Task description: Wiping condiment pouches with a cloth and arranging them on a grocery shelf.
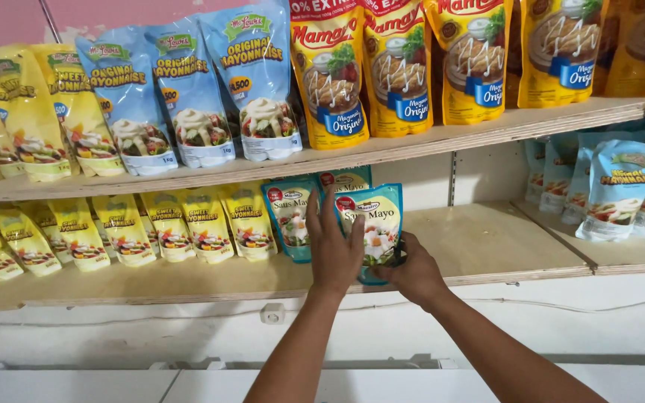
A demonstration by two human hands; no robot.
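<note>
from the head view, the left hand (335, 250) lies flat on the front of a teal sauce pouch (377, 224), while the right hand (414, 275) clamps its lower right corner; it stands on the lower shelf (487, 242), more teal pouches (290, 216) just left.

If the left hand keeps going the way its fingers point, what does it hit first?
Probably the teal pouch behind: the left hand lies flat on the front teal pouch, fingers pointing up and back. Depth is unclear.
</note>
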